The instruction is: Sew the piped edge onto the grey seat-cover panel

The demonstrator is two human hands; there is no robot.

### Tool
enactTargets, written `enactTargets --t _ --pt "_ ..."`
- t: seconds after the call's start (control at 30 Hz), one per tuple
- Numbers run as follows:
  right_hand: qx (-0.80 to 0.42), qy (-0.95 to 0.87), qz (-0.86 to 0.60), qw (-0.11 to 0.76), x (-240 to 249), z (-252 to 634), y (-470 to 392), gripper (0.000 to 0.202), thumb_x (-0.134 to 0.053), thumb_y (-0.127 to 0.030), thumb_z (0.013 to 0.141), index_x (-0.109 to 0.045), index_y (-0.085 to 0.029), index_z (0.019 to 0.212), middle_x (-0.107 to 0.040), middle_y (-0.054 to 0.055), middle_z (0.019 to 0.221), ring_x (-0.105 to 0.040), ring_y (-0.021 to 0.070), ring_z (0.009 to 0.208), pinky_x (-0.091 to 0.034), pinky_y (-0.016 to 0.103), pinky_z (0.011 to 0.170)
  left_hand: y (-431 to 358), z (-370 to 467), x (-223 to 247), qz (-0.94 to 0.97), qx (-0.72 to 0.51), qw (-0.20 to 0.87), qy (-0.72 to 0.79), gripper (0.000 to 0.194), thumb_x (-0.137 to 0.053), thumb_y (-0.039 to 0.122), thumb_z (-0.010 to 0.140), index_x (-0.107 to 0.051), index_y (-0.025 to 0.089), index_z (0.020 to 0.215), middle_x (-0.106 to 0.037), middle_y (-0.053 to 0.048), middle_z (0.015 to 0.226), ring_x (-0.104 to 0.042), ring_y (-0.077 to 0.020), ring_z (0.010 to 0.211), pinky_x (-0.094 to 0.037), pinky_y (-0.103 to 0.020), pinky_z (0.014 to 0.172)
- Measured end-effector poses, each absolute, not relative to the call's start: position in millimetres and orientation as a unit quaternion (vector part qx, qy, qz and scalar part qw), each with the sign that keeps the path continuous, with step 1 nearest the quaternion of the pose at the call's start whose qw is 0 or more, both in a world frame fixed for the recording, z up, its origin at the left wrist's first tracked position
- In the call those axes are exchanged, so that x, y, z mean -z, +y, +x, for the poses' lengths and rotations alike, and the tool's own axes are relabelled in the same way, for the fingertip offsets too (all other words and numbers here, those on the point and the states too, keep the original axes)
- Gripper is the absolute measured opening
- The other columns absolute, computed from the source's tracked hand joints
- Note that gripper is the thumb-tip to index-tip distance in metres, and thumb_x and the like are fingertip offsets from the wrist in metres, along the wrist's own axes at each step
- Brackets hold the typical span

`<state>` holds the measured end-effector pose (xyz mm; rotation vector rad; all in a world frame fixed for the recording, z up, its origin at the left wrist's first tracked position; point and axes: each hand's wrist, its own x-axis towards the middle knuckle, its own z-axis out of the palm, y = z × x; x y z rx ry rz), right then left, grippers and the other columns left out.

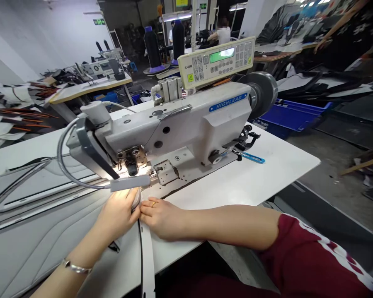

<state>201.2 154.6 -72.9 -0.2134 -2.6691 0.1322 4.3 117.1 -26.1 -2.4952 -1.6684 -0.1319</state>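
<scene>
Under the lamp, the left hand (119, 213) pinches a white strip (146, 252) while the right hand (161, 217) lies flat, holding nothing. Fingertips sit close to the needle (142, 170); a slip risks a prick. Beyond, the sewing machine (186, 128) blocks reach; thread cones (152, 47) stand farther off.

Strip (146, 252) between hands (before sewing machine (186, 124))

Both hands meet at a white strip (146, 252) before the sewing machine (174, 128): left hand (119, 213) seemingly pinching it, right hand (161, 217) flat on the table (267, 169), beside it.
</scene>
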Motion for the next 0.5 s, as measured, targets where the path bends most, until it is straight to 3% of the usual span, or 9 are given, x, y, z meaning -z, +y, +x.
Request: enactTargets --t 0.1,0.17,0.23,0.33,0.43,0.5 --pt "-0.136 -0.950 -0.069 0.272 72.6 200.4 156.2 0.023 -0.054 -0.011 0.090 -0.067 -0.011 0.109 -0.069 0.009 0.100 -0.061 0.0193 0.101 -0.045 0.033 0.097 90.9 -15.9 13.4 -0.841 0.024 0.087 -0.533 0.051 -0.048 0.023 0.086 -0.049 0.020 0.137 -0.057 -0.014 0.137 -0.054 -0.0324 0.124 -0.048 -0.046 0.099" --pt "-0.188 -0.938 -0.051 0.286 68.7 198.0 153.1 0.024 -0.056 -0.019 0.094 -0.065 -0.014 0.116 -0.069 0.007 0.096 -0.062 0.0166 0.093 -0.047 0.030 0.094 72.8 -35.7 2.3 -0.841 0.001 0.107 -0.531 0.058 -0.045 0.013 0.081 -0.051 0.025 0.137 -0.057 -0.010 0.140 -0.055 -0.0301 0.125 -0.051 -0.042 0.094" --pt "-0.222 -0.938 -0.036 0.264 60.3 192.2 146.2 0.035 -0.062 -0.033 0.095 -0.061 -0.017 0.126 -0.069 0.006 0.099 -0.064 0.0173 0.090 -0.049 0.030 0.089 64.6 -52.1 -11.7 -0.836 -0.009 0.097 -0.541 0.063 -0.040 0.006 0.076 -0.057 0.027 0.132 -0.063 -0.007 0.131 -0.062 -0.0257 0.114 -0.053 -0.035 0.085" --pt "-0.259 -0.947 -0.060 0.183 42.0 174.1 132.4 0.056 -0.063 -0.055 0.091 -0.054 -0.022 0.135 -0.069 0.008 0.101 -0.066 0.0230 0.090 -0.053 0.034 0.079 76.4 -57.6 -37.3 -0.837 -0.020 0.018 -0.546 0.055 -0.038 0.008 0.075 -0.068 0.028 0.117 -0.072 -0.004 0.106 -0.068 -0.0210 0.093 -0.054 -0.029 0.076" --pt "-0.278 -0.949 -0.118 0.086 28.8 144.3 121.3 0.063 -0.052 -0.067 0.091 -0.061 -0.015 0.125 -0.069 0.015 0.102 -0.068 0.0285 0.092 -0.056 0.036 0.072 100.9 -44.5 -61.8 -0.832 -0.053 -0.042 -0.551 0.049 -0.037 0.009 0.070 -0.074 0.030 0.096 -0.074 0.000 0.092 -0.067 -0.0195 0.082 -0.052 -0.026 0.067" --pt "-0.269 -0.950 -0.140 0.071 28.3 119.2 118.3 0.064 -0.049 -0.067 0.090 -0.066 -0.009 0.113 -0.069 0.018 0.100 -0.068 0.0294 0.090 -0.057 0.035 0.069 112.1 -34.2 -72.7 -0.830 -0.073 -0.045 -0.551 0.049 -0.038 0.006 0.065 -0.074 0.029 0.089 -0.074 0.000 0.090 -0.067 -0.0194 0.080 -0.050 -0.026 0.064"
